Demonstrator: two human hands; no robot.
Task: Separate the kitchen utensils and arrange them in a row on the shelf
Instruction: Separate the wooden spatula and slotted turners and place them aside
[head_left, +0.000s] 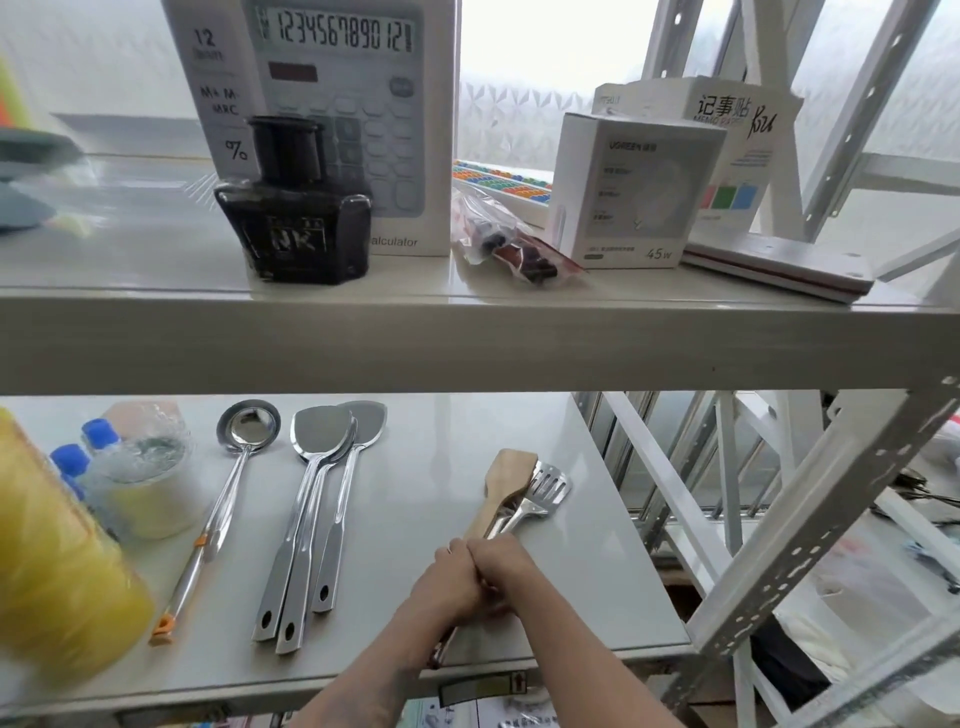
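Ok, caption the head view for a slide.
Both hands grip a bundle of wooden spatula and slotted turner; ladle lies apart.

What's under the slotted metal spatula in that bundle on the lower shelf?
A wooden spatula lies beneath the slotted spatula, its blade showing to the left. Both handles run into the left hand and right hand, which hide whether more utensils are bundled there.

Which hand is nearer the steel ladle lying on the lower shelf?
The left hand. It sits to the right of the round-bowled steel ladle, with the three steel spatulas between them. The right hand is pressed against the left hand's far side, farther from the ladle.
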